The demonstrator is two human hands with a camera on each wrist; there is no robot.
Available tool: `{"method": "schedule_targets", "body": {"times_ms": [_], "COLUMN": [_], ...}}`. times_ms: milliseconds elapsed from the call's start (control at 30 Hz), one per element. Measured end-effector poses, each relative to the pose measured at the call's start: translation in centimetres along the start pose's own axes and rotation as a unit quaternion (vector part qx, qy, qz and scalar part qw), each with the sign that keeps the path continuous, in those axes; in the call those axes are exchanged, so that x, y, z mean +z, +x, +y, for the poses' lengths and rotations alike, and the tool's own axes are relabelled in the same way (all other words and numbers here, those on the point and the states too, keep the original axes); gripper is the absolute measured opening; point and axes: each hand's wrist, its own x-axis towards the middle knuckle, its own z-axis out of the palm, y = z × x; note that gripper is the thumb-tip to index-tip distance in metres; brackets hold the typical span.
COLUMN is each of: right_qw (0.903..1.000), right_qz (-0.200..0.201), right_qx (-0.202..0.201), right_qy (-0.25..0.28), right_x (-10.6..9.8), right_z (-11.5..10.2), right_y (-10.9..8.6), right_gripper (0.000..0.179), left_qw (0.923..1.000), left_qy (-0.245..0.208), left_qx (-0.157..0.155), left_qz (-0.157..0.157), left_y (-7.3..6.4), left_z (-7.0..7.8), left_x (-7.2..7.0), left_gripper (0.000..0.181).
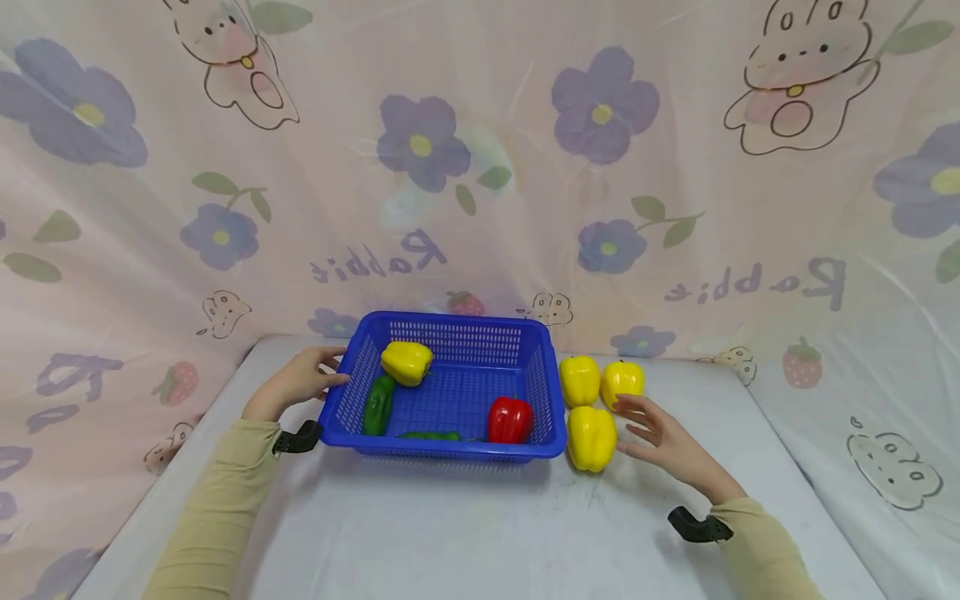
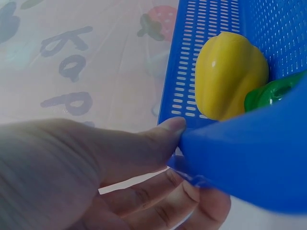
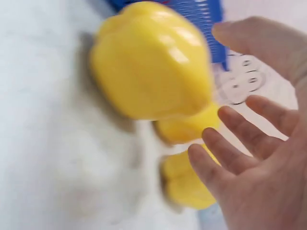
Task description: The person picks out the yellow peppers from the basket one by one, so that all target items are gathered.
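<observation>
My left hand (image 1: 302,379) holds the left rim of a blue plastic basket (image 1: 450,447), thumb on top and fingers below the rim in the left wrist view. Inside the basket lie a yellow bell pepper (image 1: 407,363), a dark green pepper (image 1: 378,406), a slim green pepper (image 1: 431,436) along the front wall and a red bell pepper (image 1: 510,420). Right of the basket, three yellow bell peppers stand together: a front one (image 1: 592,439), a back left one (image 1: 580,382) and a back right one (image 1: 622,383). Beside them my right hand (image 1: 660,440) is spread, holding nothing.
The basket and loose peppers rest on a white table (image 1: 450,533). Behind it hangs a pale curtain (image 1: 510,208) printed with flowers and rabbits, which also drapes along both sides. A black strap piece (image 1: 697,527) sits at the right wrist.
</observation>
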Motion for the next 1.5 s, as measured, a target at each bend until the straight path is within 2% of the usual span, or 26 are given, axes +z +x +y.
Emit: {"method": "schedule_targets", "body": {"times_ms": [133,300,500,633,800,1067,1200,1367,1500], "right_qw": [0.9998,0.9994,0.9988,0.9951,0.989,0.9767,0.9682,0.9622,0.9552], "right_qz": [0.014,0.016,-0.008,-0.029,-0.045,-0.068,-0.073,-0.083,-0.091], "right_qx": [-0.01,-0.016,0.023,0.027,0.054,0.088,0.114,0.149,0.171], "right_qy": [0.002,0.028,0.043,0.091,0.13,0.184,0.21,0.212,0.224], "right_x": [-0.9,-0.8,0.6,2.4,4.9,7.9,9.3,11.1,12.2], "right_z": [-2.3,-5.2,-8.2,-9.8,-10.8,-11.7,-11.8,-12.0,-11.9], "right_y": [0.8,2.6,5.5,7.5,9.8,13.4,15.2,17.1,18.4], "right_gripper": [0.065,0.062,0.059,0.06,0.062,0.048,0.05,0.059,0.055], "left_qw": [1.0,0.9999,0.9999,1.0,0.9999,1.0,0.9999,0.9999,0.9999], "left_qy": [-0.003,-0.006,-0.004,-0.001,-0.002,0.002,0.007,0.009,0.01], "left_qx": [-0.003,-0.007,-0.008,-0.006,-0.004,0.006,0.006,0.005,0.003], "left_qz": [0.0,-0.005,-0.005,-0.005,-0.01,-0.006,-0.006,-0.008,-0.008], "left_y": [0.1,0.0,-0.1,-0.1,-0.1,0.2,0.2,0.0,-0.1], "left_z": [0.0,-0.1,0.0,-0.1,-0.2,-0.2,0.1,0.1,0.0], "left_x": [0.0,0.2,0.1,0.2,0.3,-0.1,-0.3,-0.2,-0.1], "left_gripper": [0.057,0.058,0.058,0.057,0.057,0.057,0.058,0.057,0.058]}}
